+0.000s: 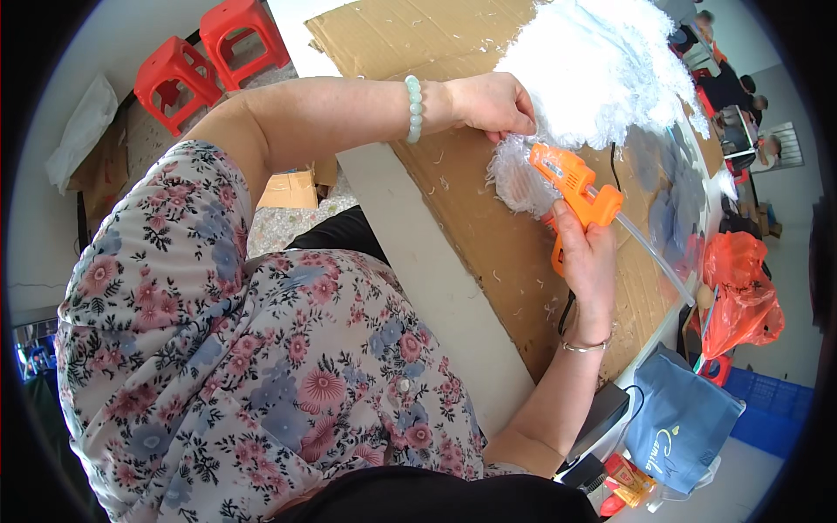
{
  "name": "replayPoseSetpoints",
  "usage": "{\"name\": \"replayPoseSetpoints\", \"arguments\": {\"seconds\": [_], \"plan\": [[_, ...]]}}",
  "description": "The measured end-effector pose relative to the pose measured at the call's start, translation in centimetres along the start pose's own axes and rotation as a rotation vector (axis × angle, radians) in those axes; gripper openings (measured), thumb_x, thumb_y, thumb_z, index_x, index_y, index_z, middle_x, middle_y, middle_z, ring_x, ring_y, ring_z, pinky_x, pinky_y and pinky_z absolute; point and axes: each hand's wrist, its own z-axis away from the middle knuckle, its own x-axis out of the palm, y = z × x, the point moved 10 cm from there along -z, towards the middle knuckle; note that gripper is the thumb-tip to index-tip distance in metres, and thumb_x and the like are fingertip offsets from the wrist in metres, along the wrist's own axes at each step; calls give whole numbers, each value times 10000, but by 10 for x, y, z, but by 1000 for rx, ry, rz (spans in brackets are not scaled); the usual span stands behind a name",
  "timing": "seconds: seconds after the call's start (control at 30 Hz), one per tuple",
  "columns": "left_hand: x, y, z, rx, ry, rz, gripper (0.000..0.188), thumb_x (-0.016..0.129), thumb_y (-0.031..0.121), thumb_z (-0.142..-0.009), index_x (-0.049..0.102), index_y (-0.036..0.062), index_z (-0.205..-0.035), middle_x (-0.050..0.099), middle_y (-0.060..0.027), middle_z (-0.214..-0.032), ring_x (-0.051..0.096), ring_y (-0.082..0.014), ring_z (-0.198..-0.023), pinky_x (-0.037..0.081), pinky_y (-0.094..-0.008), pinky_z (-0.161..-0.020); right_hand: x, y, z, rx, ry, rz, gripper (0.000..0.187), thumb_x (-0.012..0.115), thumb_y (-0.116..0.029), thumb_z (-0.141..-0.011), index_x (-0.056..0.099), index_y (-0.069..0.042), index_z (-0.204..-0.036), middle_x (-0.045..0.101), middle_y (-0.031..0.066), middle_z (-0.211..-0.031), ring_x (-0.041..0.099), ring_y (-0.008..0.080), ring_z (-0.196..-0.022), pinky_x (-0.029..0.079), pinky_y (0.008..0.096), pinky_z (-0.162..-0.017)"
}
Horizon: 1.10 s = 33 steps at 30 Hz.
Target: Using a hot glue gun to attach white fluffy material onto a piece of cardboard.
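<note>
My right hand (586, 257) is wrapped round the handle of an orange hot glue gun (571, 179), with a long clear glue stick (654, 253) jutting from its back end. Its nozzle end points at a small white fringed piece (520, 179) whose middle looks pale pink. My left hand (497, 105) pinches the upper edge of that piece, close to the gun's front; the exact spot between the fingertips is hidden. Just beyond lies a big heap of white fringed material (602, 74).
Brown cardboard (462, 209) covers the white table, strewn with white shreds. Grey flat pieces (676, 196) lie to the right. A black cord runs from under the gun. Beyond the edge are a red plastic bag (741, 292), a blue bag (680, 418) and red stools (242, 44).
</note>
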Motion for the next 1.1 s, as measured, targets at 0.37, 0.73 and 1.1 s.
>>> {"name": "replayPoseSetpoints", "arguments": {"seconds": [0.37,0.73,1.1], "plan": [[1,-2,2,23,-18,-46,196,655,175,-808,698,5,-894,648,-53,-745,567,-110,-589,498,-244,-518,3,7,5,80,-47,-26,207,562,-230,-912,585,-28,-953,549,-25,-760,491,71,-687,387,229,-614],[1,-5,1,19,-36,-81,202,652,214,-829,691,21,-874,616,-2,-712,548,-70,-598,484,-212,-536,2,6,6,118,-74,-1,206,569,-226,-910,583,-23,-943,556,-12,-748,504,74,-673,393,235,-608],[9,2,9,220,-68,-134,180,649,222,-846,699,50,-851,651,-29,-705,576,-114,-610,497,-250,-599,-45,31,14,126,160,-560,215,578,-243,-894,569,-45,-980,594,56,-757,592,150,-682,454,266,-612]]}}
